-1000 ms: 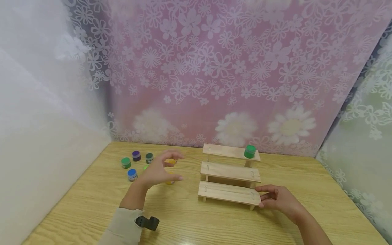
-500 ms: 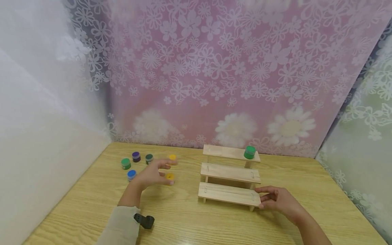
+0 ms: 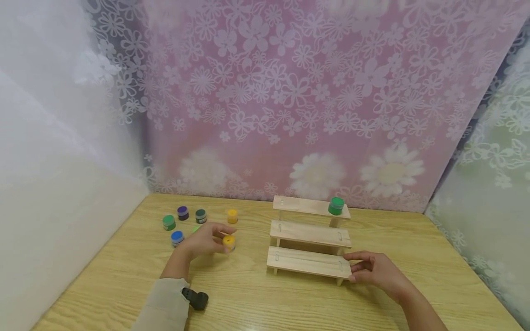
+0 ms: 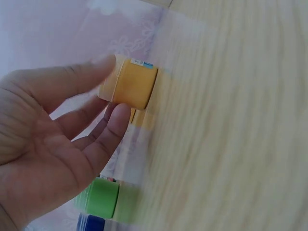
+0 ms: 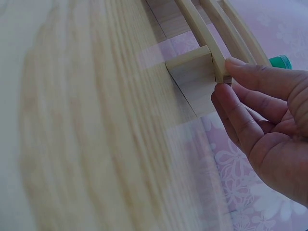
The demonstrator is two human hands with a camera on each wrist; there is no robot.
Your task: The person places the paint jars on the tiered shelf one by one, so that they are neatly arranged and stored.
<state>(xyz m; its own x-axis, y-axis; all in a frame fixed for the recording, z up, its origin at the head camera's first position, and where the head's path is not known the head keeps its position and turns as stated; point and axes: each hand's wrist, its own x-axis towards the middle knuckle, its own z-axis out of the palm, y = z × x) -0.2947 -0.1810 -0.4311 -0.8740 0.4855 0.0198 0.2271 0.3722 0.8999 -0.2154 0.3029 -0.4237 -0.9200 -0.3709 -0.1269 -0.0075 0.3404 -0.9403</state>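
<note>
My left hand (image 3: pixel 205 240) pinches a small yellow paint jar (image 3: pixel 229 242) on the table at the left. In the left wrist view the thumb lies against one side of this jar (image 4: pixel 135 84) and the fingertips against the other. At the right, my right hand (image 3: pixel 378 272) grips the end of the lowest board of a three-tier wooden shelf (image 3: pixel 308 262). The right wrist view shows thumb and fingers on either side of that board's corner (image 5: pixel 220 72). A green paint jar (image 3: pixel 336 206) stands on the right end of the top tier.
Beyond my left hand stands a second yellow jar (image 3: pixel 232 216). Further left are a dark green jar (image 3: pixel 200 216), a purple jar (image 3: pixel 183 213), a green jar (image 3: pixel 169 222) and a blue jar (image 3: pixel 177 238). A light green jar (image 4: pixel 103 198) is partly hidden behind my left hand. Floral curtains (image 3: pixel 265 115) border the table.
My left hand has moved left and down to the nearer yellow jar, and its fingers have closed in around it. The right hand stays on the shelf.
</note>
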